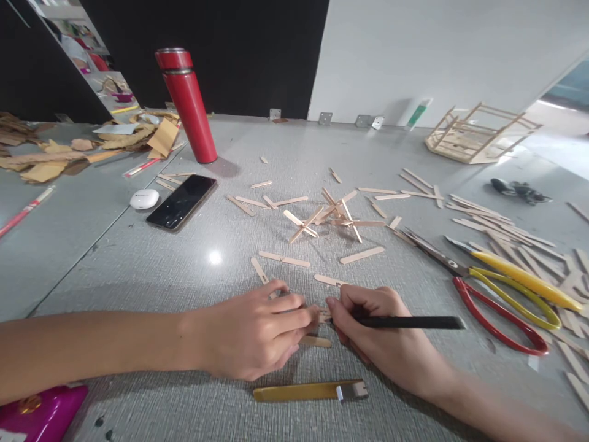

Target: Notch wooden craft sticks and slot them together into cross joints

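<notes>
My right hand (384, 328) grips a slim black pen (414, 322), its back end pointing right and its tip hidden by my fingers. My left hand (260, 331) lies palm down, fingers bent and pressed on a wooden craft stick (324, 316) that shows between both hands. Under the left fingertips another craft stick (317, 341) sticks out. Just beyond the hands lie several loose craft sticks (284, 258), some with small notches. Farther back, several sticks stand crossed together in a small assembly (340, 212). Nearer me is a flat gold tool (294, 391) with a metal end.
Red-and-yellow-handled scissors (460, 270) and a yellow-handled cutter (519, 276) lie at right beside piled sticks (510, 227). A stick frame (483, 138) stands behind. At left are a phone (183, 202), a white earbud case (144, 199), a red flask (191, 110) and cardboard scraps (163, 138).
</notes>
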Demonstrator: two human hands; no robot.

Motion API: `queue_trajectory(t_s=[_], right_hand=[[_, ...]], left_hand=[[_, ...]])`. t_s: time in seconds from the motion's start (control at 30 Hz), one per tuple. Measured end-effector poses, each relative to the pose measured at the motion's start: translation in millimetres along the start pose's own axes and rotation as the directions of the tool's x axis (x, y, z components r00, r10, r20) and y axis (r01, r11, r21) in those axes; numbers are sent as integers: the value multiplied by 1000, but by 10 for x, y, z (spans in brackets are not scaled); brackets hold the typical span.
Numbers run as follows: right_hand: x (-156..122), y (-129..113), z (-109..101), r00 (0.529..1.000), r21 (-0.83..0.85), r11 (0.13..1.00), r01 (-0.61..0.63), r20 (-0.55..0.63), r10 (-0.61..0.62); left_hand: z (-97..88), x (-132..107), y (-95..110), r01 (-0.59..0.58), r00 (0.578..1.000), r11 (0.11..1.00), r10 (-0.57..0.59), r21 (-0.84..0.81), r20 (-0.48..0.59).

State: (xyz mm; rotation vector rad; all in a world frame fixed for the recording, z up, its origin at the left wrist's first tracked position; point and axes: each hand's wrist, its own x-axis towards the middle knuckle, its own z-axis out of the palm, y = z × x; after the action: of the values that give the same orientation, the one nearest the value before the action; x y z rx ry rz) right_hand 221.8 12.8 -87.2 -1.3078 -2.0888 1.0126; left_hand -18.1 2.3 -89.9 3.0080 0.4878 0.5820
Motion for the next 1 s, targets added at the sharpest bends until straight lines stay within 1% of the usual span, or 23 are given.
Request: queue_trajectory(t_s=[0.43,0.77,0.87,1.0], right_hand=[[-3,14,4,999,-14,999,39,-6,-39],[11,0,-4,998,-13,998,58,23,-57],[8,-4,-13,999,-1,999,45,30,-45],[-7,-31,-36,999,49,999,-17,33,15]], left_hand=[[-6,0,0,-2,1000,1000,2,6,1],[-6,-6,-10,-16,1000,999,15,43,20],[-11,-2,-7,-18,1000,999,17,39,16],[-11,0,-1,-2,1000,1000,2,23,-5]])
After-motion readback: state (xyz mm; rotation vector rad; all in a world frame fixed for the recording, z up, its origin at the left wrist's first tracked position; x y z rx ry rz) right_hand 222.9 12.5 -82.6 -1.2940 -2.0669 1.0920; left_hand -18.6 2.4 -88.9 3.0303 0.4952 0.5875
